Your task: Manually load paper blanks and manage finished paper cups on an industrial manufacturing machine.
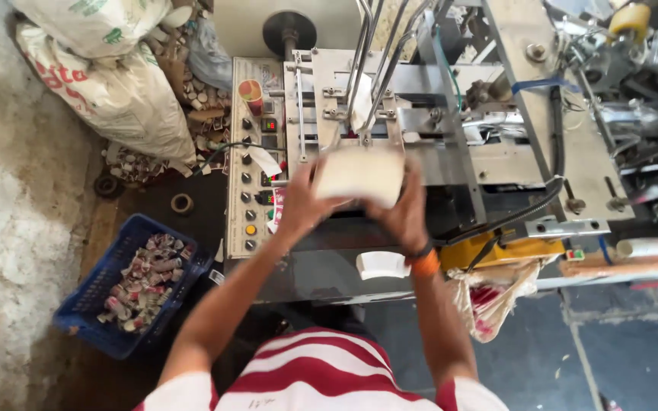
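Head view, looking down: both of my hands hold a stack of white paper blanks in front of the metal forming machine. My left hand grips the stack's left edge with fingers curled around it; my right hand clamps the right edge, and an orange band sits on that wrist. The stack is raised just below the machine's slanted feed rails, near the middle of the scene; motion blur hides whether it touches them. Left of the stack stands the control panel with rows of knobs and buttons. A second small white stack rests on the machine's near ledge, just beside my right wrist. On the floor at near left sits a blue plastic crate filled with crushed paper cups. White sacks lie at far left.
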